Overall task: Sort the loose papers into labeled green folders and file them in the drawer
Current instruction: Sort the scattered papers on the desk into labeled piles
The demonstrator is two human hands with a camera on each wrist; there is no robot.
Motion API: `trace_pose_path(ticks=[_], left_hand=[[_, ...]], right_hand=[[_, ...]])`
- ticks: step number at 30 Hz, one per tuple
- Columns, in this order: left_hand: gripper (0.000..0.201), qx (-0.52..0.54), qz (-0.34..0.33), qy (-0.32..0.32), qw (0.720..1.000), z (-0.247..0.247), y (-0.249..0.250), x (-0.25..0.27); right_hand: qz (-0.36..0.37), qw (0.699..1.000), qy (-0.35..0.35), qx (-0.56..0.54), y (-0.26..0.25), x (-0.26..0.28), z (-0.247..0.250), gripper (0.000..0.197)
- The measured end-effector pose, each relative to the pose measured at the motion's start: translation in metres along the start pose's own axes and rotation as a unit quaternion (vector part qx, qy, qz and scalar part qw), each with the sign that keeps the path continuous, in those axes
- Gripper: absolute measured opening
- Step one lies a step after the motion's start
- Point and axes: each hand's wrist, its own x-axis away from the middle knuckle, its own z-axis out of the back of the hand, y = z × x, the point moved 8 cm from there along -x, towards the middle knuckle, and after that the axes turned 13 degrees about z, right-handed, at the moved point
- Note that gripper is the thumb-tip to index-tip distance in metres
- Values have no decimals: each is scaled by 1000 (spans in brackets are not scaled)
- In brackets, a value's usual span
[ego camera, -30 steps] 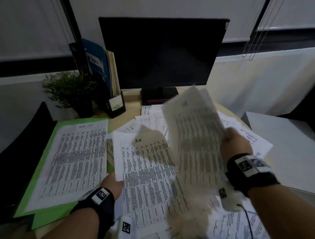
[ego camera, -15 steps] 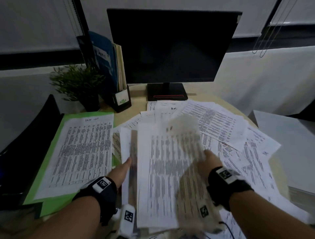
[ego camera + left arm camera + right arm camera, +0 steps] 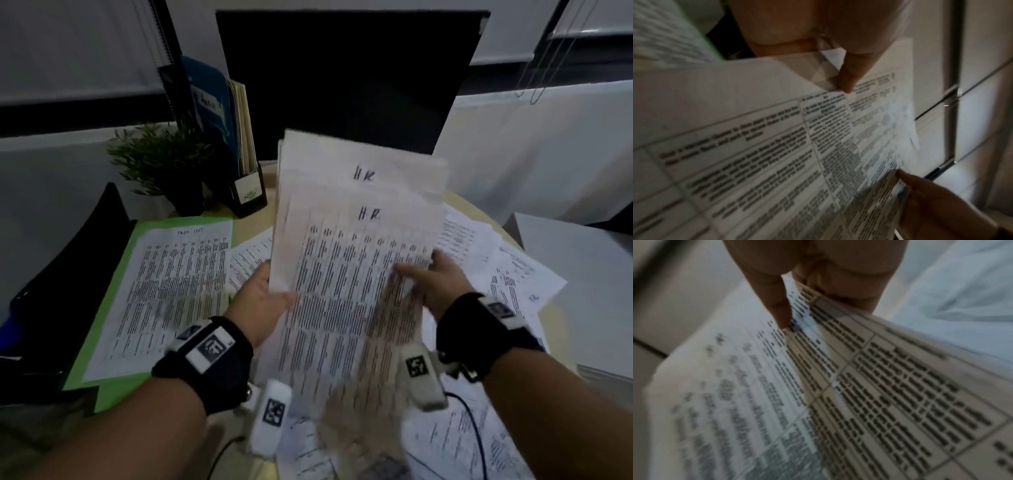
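A dark monitor (image 3: 346, 85) is seen at the back of the round table (image 3: 251, 233), whose pale top shows only in patches between sheets. Loose papers (image 3: 507, 274) printed with tables are spread over the right and near parts of the table. On the left, an open green folder (image 3: 113, 308) is laid flat, and a printed sheet headed "TASK LIST" (image 3: 171, 291) is set upon it. Behind the folder, a black file holder (image 3: 246, 192) with a blue folder (image 3: 210, 106) and cream files standing upright in it is placed beside a small potted plant (image 3: 161, 164).

A stack of sheets (image 3: 352, 267), two of them marked "H.R." by hand at the top, is held raised and tilted above the middle of the table. Its left edge is gripped by the left hand (image 3: 263, 301), thumb over the front and fingers behind; in the left wrist view the thumb (image 3: 851, 76) is seen pressed on the printed face. Its right edge is pinched by the right hand (image 3: 442, 281), thumb on the front, as the right wrist view confirms (image 3: 818, 280). Both grips are thus clamped on the stack. Black wristbands carrying marker tags are worn on both wrists. The lower part of the stack is blurred.
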Motion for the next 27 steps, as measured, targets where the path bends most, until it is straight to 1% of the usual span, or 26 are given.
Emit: trace_pose_path(ticks=[1, 2, 4, 6, 8, 10, 12, 13, 14, 16, 18, 20, 22, 24, 25, 27], left_hand=[[39, 6, -35, 10, 999, 3, 16, 4], [38, 9, -71, 24, 997, 7, 33, 9], [36, 14, -136, 71, 988, 16, 62, 17], [32, 41, -178, 110, 977, 24, 79, 23], [33, 67, -201, 125, 969, 28, 89, 27], [32, 59, -226, 132, 963, 27, 96, 33], [29, 42, -237, 128, 962, 25, 95, 35], [28, 36, -237, 124, 963, 23, 92, 34], [28, 29, -231, 122, 965, 20, 88, 31], [28, 2, -197, 118, 973, 12, 76, 22], [30, -32, -164, 114, 979, 6, 64, 13], [30, -60, -148, 112, 981, 6, 58, 8], [30, -50, -144, 131, 980, 19, 56, 7], [29, -17, -126, 167, 978, 42, 54, 6], [27, -8, -111, 189, 976, 55, 53, 4], [23, -22, -69, 228, 971, 85, 44, 0]], right_hand=[[48, 998, 19, -33, -20, 1, 7, 38], [92, 993, 32, -61, -42, 4, 11, 19], [178, 979, 53, -83, -80, 10, 18, 26], [255, 958, 66, -111, -109, 23, 20, 30], [286, 948, 79, -117, -121, 33, 19, 33], [298, 943, 98, -109, -124, 39, 19, 33], [300, 943, 103, -96, -120, 40, 18, 31], [289, 948, 101, -90, -115, 39, 16, 32], [271, 954, 95, -85, -108, 37, 14, 34], [215, 973, 67, -60, -89, 33, 4, 35], [163, 986, 33, -7, -70, 32, -7, 32], [149, 986, 17, 75, -60, 33, -14, 28], [152, 981, 26, 121, -61, 37, -19, 24], [157, 979, 20, 125, -65, 41, -30, 23], [154, 980, 6, 126, -65, 43, -41, 24], [133, 983, -41, 120, -60, 49, -74, 26]])
